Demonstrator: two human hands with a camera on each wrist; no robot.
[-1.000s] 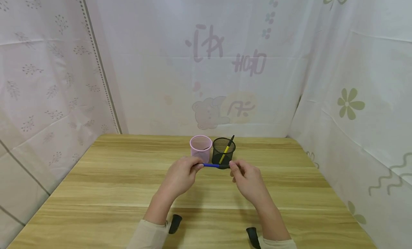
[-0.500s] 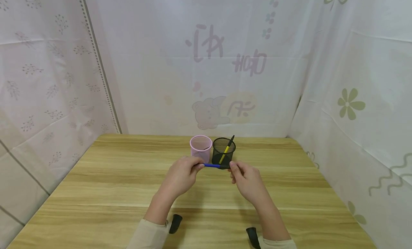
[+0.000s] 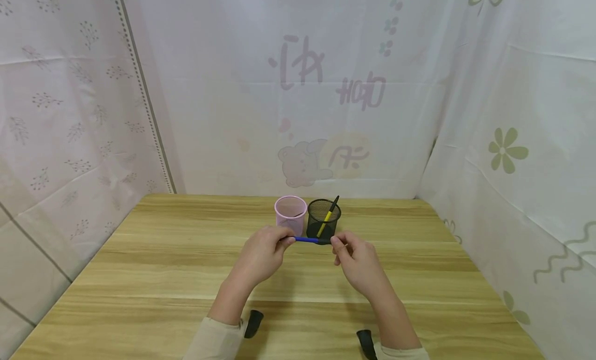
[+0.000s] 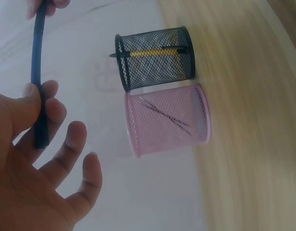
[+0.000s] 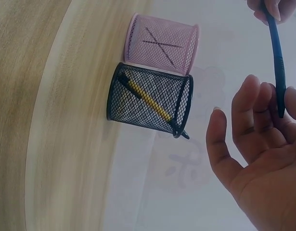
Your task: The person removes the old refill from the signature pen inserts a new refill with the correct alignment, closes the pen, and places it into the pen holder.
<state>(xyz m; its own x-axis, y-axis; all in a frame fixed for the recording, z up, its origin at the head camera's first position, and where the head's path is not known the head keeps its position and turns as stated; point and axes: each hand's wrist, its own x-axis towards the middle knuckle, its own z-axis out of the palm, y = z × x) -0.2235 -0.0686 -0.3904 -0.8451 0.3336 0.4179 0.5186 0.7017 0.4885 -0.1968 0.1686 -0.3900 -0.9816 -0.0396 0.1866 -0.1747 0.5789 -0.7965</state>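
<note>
Left hand [image 3: 264, 252] and right hand [image 3: 362, 261] each pinch one end of a blue-and-black pen [image 3: 306, 239]. Good practice calls for light, even pressure with the pen level, neither side releasing before the other is secure. The pen spans the gap between them, in front of the pink mesh cup [image 3: 282, 223] and black mesh cup [image 3: 311, 226].

Your pen [image 3: 306, 239] is slim, blue along the middle and dark at both ends: blunt at the one your left hand [image 3: 262, 252] pinches, tapering at the one your right hand [image 3: 359, 257] pinches. You hold it raised over the desk [image 3: 186, 261], nearly level, roughly parallel to the far edge, about midway between the left and right edges.
</note>
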